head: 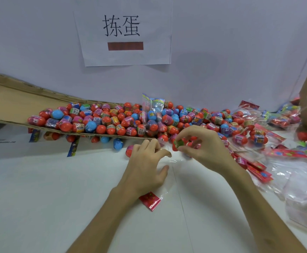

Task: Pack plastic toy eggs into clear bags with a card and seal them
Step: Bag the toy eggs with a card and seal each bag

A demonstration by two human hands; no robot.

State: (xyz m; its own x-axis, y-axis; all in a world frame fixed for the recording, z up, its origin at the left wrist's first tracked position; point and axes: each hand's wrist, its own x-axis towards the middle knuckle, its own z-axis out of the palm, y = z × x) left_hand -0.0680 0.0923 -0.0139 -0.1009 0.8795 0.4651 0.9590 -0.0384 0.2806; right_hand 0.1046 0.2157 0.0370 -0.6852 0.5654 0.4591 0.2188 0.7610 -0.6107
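Note:
A clear bag lies flat on the white table, its red card showing near the bag's near end. My left hand holds the bag's far edge, thumb and fingers curled on the plastic at its mouth. My right hand pinches a red toy egg with a green label right at the bag's mouth. A big heap of red, blue and pink toy eggs fills the back of the table.
A flattened cardboard sheet carries the left part of the heap. A packed bag stands upright in the heap. Red cards and a stack of clear bags lie at the right, with filled bags behind. A paper sign hangs on the wall.

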